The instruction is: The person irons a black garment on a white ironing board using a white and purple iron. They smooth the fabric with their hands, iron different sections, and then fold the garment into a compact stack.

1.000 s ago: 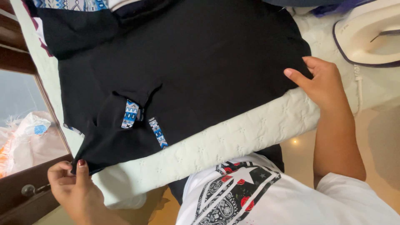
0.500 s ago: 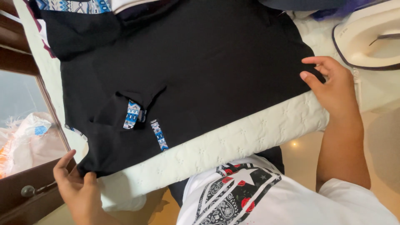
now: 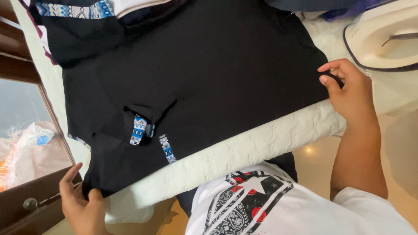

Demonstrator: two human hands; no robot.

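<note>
A black polo shirt with blue patterned collar trim lies spread over a white quilted ironing board. My right hand pinches the shirt's edge at the right end of the board. My left hand grips the shirt's other end at the lower left, thumb up and fingers curled around the fabric.
A white hat with a dark rim rests at the upper right. A wooden cabinet with a round knob stands at the left, with a plastic bag behind its glass. More folded clothes lie at the top left. My white printed T-shirt fills the bottom.
My right hand has slid outward along the shirt's edge and closed on it. My left hand has shifted slightly and keeps its hold on the other end; the shirt lies flatter.
</note>
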